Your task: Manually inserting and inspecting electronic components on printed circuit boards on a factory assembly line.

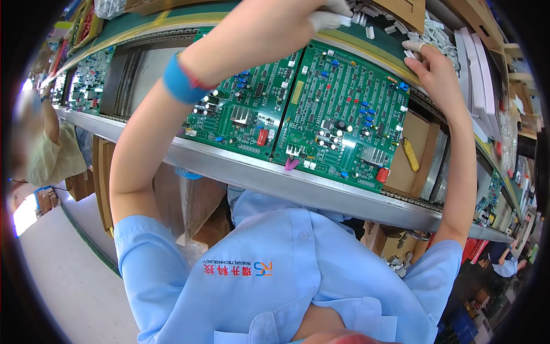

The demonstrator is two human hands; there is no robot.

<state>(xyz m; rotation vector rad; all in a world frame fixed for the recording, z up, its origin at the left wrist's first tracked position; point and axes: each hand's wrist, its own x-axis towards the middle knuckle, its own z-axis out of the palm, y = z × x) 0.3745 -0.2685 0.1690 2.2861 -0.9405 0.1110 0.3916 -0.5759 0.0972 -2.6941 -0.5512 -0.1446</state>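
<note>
head view: white connector [409, 54] (small, blocky) in right hand [436, 70]

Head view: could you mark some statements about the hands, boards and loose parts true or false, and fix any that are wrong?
1. A blue wristband is on the person's left wrist. True.
2. The right hand is beside loose white connectors. True.
3. The purple part sits at the far edge of its green circuit board. False: it sits at the edge nearest the person.
4. The yellow elongated object lies on top of that board. False: it lies to the board's right, over a brown surface.
</note>
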